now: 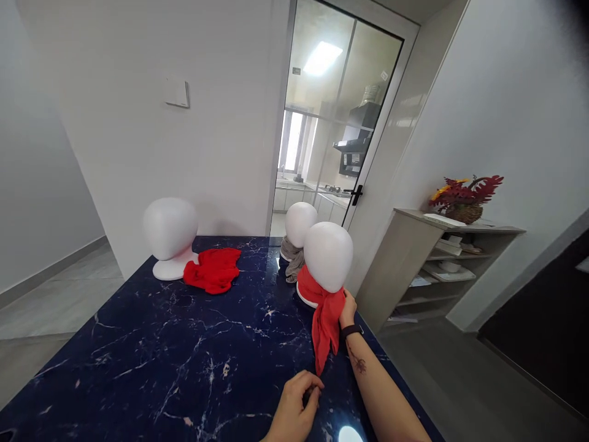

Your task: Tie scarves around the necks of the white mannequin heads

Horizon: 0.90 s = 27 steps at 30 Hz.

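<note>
A white mannequin head [327,255] stands at the right edge of the dark blue marble table [175,350], with a red scarf [324,319] tied round its neck and hanging down. My right hand [347,310] grips the scarf near the knot. My left hand [297,402] pinches the scarf's hanging tip close to the table's near edge. Behind stands a second white head [300,224] wearing a grey scarf [291,259]. A third, bare white head [170,236] sits at the far left, a loose red scarf [213,269] crumpled beside its base.
A glass door [343,129] behind the table opens onto a kitchen. A low shelf unit [442,264] with a basket of red flowers [464,199] stands to the right, across a strip of floor.
</note>
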### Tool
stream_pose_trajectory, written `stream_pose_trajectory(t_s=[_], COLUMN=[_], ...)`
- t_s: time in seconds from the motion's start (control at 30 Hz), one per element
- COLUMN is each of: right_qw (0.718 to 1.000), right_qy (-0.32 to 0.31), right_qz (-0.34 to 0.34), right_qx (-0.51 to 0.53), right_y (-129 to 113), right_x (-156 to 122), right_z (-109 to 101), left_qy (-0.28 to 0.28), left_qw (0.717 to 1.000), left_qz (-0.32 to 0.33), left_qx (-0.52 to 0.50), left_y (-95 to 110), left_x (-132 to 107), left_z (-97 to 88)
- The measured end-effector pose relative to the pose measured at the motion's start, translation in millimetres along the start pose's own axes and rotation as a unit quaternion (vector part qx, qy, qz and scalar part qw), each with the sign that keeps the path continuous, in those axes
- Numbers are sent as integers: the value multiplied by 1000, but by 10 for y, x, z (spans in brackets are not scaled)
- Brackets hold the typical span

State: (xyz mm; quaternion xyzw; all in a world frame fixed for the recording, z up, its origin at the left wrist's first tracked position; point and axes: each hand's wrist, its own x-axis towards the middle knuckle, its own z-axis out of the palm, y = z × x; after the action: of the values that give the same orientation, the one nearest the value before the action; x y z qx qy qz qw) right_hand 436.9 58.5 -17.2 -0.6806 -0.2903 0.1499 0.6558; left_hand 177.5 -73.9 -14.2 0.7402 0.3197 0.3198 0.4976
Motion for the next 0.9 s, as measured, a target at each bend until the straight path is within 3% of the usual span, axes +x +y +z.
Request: stream_pose_trajectory(t_s=[0.13,0.3,0.5,0.63,0.77,0.9], right_qw=[998,996,992,987,986,981], right_qy=[24,37,115,154,120,41], right_qz=[-9,-19,-1,39,84,125], right_qx=[-55,-82,-58,-6,75,143], right_y=[97,130,93,103,54,-64], right_x=[1,-41,-124,-328,-633,-1100], right_z=[1,20,-45,-193,-356,-589], left_qy=[3,7,20,27,31,37], left_qw=[1000,1000,1000,999,999,996], left_qz=[-13,-8,3,17,31,67], left_qx=[-14,-16,-17,-16,-9,33], left_y=[119,111,82,107,167,303], left_x=[-33,-48,-38,-49,-82,-241], left_z=[-44,-45,-29,-19,-28,-107])
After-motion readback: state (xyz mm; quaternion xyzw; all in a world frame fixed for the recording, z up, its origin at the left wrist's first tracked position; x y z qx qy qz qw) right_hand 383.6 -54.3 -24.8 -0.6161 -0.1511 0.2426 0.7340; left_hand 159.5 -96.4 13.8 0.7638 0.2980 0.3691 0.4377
